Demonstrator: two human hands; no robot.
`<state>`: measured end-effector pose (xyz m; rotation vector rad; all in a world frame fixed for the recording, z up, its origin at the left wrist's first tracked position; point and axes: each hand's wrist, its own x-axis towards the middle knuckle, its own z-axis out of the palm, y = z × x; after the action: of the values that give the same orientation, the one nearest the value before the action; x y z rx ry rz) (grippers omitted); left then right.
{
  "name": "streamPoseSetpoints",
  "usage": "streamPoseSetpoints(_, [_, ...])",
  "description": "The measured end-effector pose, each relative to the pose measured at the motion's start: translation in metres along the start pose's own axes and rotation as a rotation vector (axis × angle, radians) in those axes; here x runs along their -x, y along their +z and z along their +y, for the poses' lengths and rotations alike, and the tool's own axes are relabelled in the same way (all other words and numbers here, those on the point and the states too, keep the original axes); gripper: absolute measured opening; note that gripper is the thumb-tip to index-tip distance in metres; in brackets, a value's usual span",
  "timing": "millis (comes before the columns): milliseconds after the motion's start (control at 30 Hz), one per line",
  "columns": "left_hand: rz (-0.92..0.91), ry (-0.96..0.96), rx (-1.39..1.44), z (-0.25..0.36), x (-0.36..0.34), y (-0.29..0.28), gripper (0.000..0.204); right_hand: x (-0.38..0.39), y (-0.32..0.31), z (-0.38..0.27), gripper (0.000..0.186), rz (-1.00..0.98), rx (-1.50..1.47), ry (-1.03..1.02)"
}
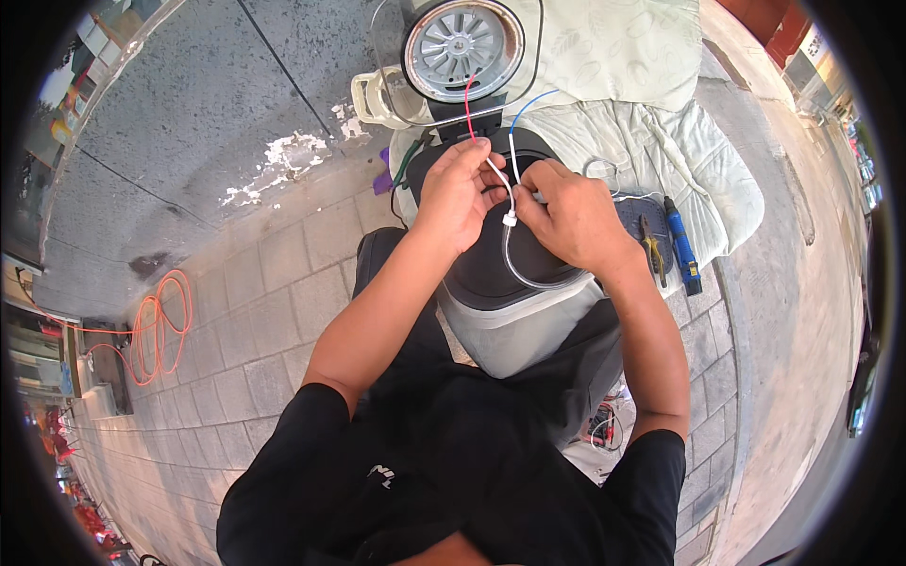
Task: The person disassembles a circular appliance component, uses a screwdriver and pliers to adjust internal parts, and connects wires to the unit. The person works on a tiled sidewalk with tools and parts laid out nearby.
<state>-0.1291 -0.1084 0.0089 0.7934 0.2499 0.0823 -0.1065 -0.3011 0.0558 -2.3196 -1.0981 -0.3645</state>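
Observation:
My left hand [461, 191] pinches a thin wire between thumb and fingers. It has a white sleeve, and its red end [468, 102] sticks up past the fingertips. My right hand [574, 209] is closed close beside it, its thumb and index finger at a second white-sleeved wire with a blue end [527, 106]. Both wires come out of a white collar [510, 219] on a clear-looking cable [511, 261], which curves under my right hand. Below the hands lies a black, rounded appliance body [481, 269] with a grey lower part, between my legs.
A round finned metal plate [460, 45] stands upright behind the hands, inside an open clear lid. A pale quilt [651, 141] bears yellow-handled pliers [652, 247] and a blue pen-shaped tool [681, 247] at the right. An orange cord [156, 325] lies coiled on the paving at the left.

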Motion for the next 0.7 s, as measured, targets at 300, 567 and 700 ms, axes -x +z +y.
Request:
streamPoseSetpoints(300, [0.083,0.050,-0.026,0.011,-0.021,0.006,0.016,0.004,-0.014,0.012,0.021,-0.110,-0.163,0.120])
streamPoseSetpoints(567, [0.115,-0.020,0.003,0.010,-0.039,-0.001,0.015,-0.005,-0.020,0.030,0.017,-0.188,-0.229,0.090])
streamPoseSetpoints(700, [0.109,0.010,-0.018,0.009,-0.045,-0.002,0.016,-0.015,-0.023,0.036,0.015,-0.231,-0.187,0.003])
